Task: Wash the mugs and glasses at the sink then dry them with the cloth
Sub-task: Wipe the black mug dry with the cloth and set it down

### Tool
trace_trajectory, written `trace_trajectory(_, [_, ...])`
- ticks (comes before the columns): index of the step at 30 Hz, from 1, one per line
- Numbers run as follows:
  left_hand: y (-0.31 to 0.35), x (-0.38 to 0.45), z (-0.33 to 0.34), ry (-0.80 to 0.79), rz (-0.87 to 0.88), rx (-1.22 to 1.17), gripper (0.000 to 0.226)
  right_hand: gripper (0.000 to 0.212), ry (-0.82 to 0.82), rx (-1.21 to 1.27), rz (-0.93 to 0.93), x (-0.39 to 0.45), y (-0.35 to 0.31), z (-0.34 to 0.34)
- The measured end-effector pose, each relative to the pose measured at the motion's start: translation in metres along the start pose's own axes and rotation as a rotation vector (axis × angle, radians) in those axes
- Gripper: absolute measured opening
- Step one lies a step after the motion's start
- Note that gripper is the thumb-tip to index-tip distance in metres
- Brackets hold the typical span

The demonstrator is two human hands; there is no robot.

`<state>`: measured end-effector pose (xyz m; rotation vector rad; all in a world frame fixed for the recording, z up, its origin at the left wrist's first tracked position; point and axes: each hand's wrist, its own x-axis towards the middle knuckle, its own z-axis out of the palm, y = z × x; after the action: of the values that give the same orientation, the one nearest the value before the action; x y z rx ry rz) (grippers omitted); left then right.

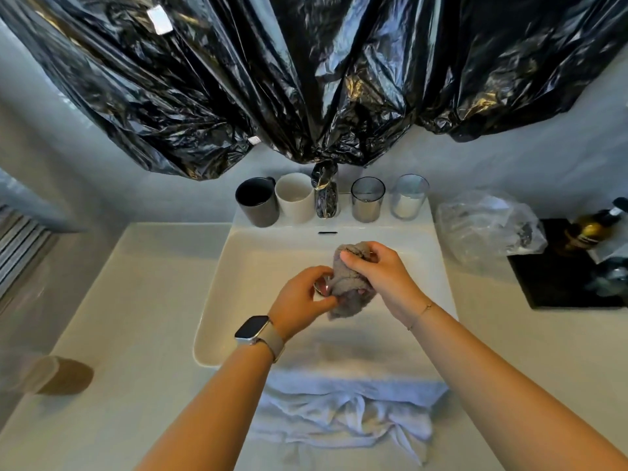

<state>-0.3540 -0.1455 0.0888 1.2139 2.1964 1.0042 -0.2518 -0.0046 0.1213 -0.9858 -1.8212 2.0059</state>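
A: What can't be made out here?

B: The object in the person's left hand (302, 297). Only a small shiny sliver shows between the curled fingers (321, 271) and the grey cloth (346, 283), so what it is cannot be told. The right hand (380, 273) grips the bunched cloth from above, fingers curled round it, and the left fingers pinch its lower edge. Both hands hang over the middle of the sink (258, 266).

A: And the tap?

B: Wrapped in black plastic (326, 198), so its shape is mostly hidden. More black plastic sheeting (306, 79) covers the wall across the top of the frame.

A: Where are the mugs and glasses?

B: Lined up on the back ledge of the sink. Left of the tap stand a dark grey mug (255, 202) and a white mug (295, 198), touching. Right of it stand a smoky glass (367, 199) and a clear glass (408, 197), slightly apart. All are upright.

A: Any writing?

B: None readable. A bottle (591, 229) at the right edge sits on a dark tray (550, 283), and its label is blurred. A crumpled clear bag (486, 226) lies beside it on the tabletop (142, 300). The watch (253, 329) face on the left wrist is dark.

A: Anything cut off?

B: A brown cylinder (57, 375) at lower left is blurred. A white towel (346, 413) drapes over the sink's near edge, partly hidden by the arms.
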Motion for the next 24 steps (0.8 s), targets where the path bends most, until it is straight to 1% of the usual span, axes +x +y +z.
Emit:
trace_trajectory(2, [-0.002, 0.004, -0.005, -0.014, 0.034, 0.031, 0.024, 0.031, -0.013, 0.016, 0.013, -0.003, -0.005, -0.011])
trace_trajectory(3, [-0.001, 0.006, -0.009, -0.044, 0.052, 0.019, 0.023, 0.032, -0.026, 0.027, 0.023, -0.005, -0.006, -0.014])
trace_trajectory(4, [0.001, 0.010, -0.012, -0.079, 0.064, -0.005, 0.027, 0.032, -0.042, 0.049, 0.033, -0.008, -0.006, -0.017])
trace_trajectory(7, [0.011, 0.018, -0.019, -0.205, 0.023, -0.109, 0.053, 0.024, -0.087, 0.108, 0.031, -0.013, -0.009, -0.016])
trace_trajectory(9, [0.016, 0.023, -0.023, -0.304, 0.022, -0.102, 0.065, 0.017, -0.082, 0.066, 0.002, -0.016, -0.011, -0.014])
trace_trajectory(10, [0.016, 0.025, -0.026, -0.346, 0.027, -0.085, 0.066, 0.017, -0.059, 0.042, -0.013, -0.016, -0.012, -0.014])
trace_trajectory(11, [0.015, 0.026, -0.031, -0.373, 0.036, -0.066, 0.060, 0.018, -0.028, 0.030, -0.024, -0.016, -0.013, -0.015])
trace_trajectory(12, [0.013, 0.027, -0.037, -0.379, 0.048, -0.043, 0.050, 0.020, 0.004, 0.022, -0.031, -0.016, -0.013, -0.017])
trace_trajectory(14, [0.007, 0.032, -0.052, -0.348, 0.061, -0.017, 0.032, 0.025, 0.057, -0.048, -0.024, -0.015, -0.010, -0.022])
trace_trajectory(16, [0.004, 0.037, -0.066, -0.310, 0.053, -0.072, 0.022, 0.027, 0.093, -0.250, -0.028, -0.014, -0.002, -0.026])
trace_trajectory(17, [0.005, 0.040, -0.071, -0.301, 0.049, -0.123, 0.018, 0.028, 0.097, -0.405, -0.050, -0.014, 0.002, -0.027])
trace_trajectory(18, [0.005, 0.042, -0.075, -0.305, 0.049, -0.160, 0.015, 0.033, 0.076, -0.585, -0.085, -0.014, 0.007, -0.029])
trace_trajectory(19, [0.006, 0.045, -0.077, -0.315, 0.057, -0.168, 0.015, 0.047, 0.020, -0.742, -0.120, -0.014, 0.013, -0.031])
trace_trajectory(20, [0.007, 0.047, -0.079, -0.332, 0.070, -0.157, 0.016, 0.073, -0.060, -0.826, -0.138, -0.014, 0.019, -0.031])
trace_trajectory(21, [0.008, 0.048, -0.079, -0.352, 0.078, -0.144, 0.017, 0.100, -0.141, -0.813, -0.134, -0.013, 0.023, -0.029])
trace_trajectory(22, [0.008, 0.049, -0.078, -0.373, 0.080, -0.137, 0.018, 0.121, -0.205, -0.733, -0.125, -0.012, 0.026, -0.024])
trace_trajectory(23, [0.009, 0.051, -0.077, -0.392, 0.084, -0.142, 0.020, 0.131, -0.258, -0.635, -0.137, -0.009, 0.028, -0.016])
trace_trajectory(24, [0.010, 0.052, -0.076, -0.409, 0.090, -0.164, 0.021, 0.135, -0.298, -0.539, -0.152, -0.006, 0.029, -0.007])
